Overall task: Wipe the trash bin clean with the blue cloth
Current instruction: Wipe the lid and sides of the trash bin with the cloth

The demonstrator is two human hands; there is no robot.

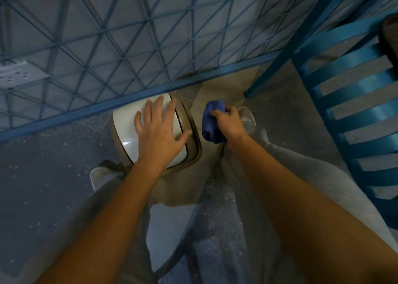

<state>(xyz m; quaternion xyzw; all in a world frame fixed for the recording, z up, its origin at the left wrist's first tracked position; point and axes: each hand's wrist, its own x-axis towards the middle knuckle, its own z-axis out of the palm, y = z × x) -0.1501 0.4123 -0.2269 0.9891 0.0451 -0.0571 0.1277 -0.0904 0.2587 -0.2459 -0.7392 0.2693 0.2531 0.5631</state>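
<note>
Down on the floor, the bin stands right against the foot of the blue lattice fence, seen from above. Its lid is glossy white with a bright glint near the front, ringed by a tan rim and a thin dark seam. The left hand lies flat on that lid, fingers spread wide, gripping nothing. Just beside the bin's right edge, the right hand is clenched around the cloth, a bunched deep-blue wad poking out above and below the fist, apart from the bin. Pale trousers and light shoes frame the bin on both sides. A blue slatted chair stands off to the right.
</note>
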